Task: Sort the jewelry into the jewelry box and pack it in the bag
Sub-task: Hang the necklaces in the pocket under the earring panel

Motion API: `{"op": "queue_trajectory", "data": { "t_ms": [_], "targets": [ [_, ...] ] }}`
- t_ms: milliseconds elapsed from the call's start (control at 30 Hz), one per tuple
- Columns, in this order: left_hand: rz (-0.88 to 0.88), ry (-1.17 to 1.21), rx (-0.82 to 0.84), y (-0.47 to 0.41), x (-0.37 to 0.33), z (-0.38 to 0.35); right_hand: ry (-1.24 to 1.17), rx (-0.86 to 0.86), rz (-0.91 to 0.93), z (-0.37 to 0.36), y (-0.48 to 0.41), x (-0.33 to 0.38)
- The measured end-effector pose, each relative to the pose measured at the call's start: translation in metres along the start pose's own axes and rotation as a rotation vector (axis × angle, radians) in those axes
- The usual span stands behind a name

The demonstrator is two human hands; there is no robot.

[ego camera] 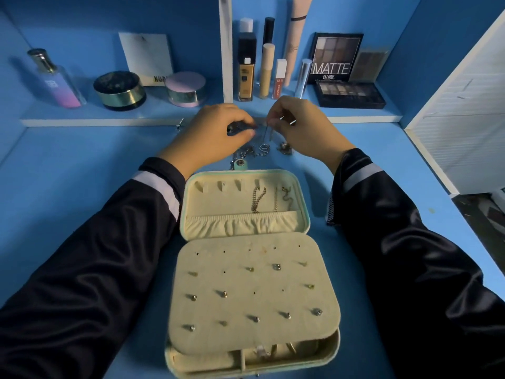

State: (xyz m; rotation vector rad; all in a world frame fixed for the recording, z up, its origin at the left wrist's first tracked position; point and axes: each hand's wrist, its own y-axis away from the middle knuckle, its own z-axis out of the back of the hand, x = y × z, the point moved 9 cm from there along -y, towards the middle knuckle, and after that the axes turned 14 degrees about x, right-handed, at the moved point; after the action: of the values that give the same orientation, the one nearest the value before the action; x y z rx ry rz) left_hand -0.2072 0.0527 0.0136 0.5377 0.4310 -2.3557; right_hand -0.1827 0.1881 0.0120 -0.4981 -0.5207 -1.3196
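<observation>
Head view only.

- Open jewelry box at the middle of the worktop, running down to the near edge.
- Lid laid back; gold chains hung from its hooks, above an elastic pocket.
- Earring panel folded over the lower tray. About a dozen studs seated, several holes vacant.
- Loose jewelry heaped just beyond the box, near the far edge, below the shelf.
- Left grip above the heap, fingers curled round a small dark-and-silver piece.
- Right grip close beside it, fingertips pinching a thin silver strand that hangs down toward the heap.
- Cannot tell whether both hold the same item.
- No bag identified for certain.

Judged step: teasing one piece free of the heap, bound for a lid hook or a panel hole. Sorting well along, packing not begun.

Risks:
- Strand possibly caught in the heap. A quick lift could drag other pieces across the worktop or tighten a knot.
- Thin metal in a fingertip pinch could slip, and small parts could scatter toward the far edge.
- Dark sleeves close on both sides of the lid. A careless sweep could jolt the hung chains off their hooks or shift the box.
- Cosmetics tubes upright on the shelf just behind the knuckles, easy to topple with a raised hand.
</observation>
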Motion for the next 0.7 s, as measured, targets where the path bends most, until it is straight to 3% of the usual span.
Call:
{"op": "queue_trajectory", "data": {
  "t_ms": [400,700],
  "targets": [
    [0.031,0.378,-0.062,0.014,-0.007,0.01,-0.222,-0.088,0.107,0.022,0.02,0.046],
    [0.013,0.505,-0.114,0.042,-0.016,0.029,-0.267,-0.096,0.167,0.029,0.043,0.076]
  ]
}}
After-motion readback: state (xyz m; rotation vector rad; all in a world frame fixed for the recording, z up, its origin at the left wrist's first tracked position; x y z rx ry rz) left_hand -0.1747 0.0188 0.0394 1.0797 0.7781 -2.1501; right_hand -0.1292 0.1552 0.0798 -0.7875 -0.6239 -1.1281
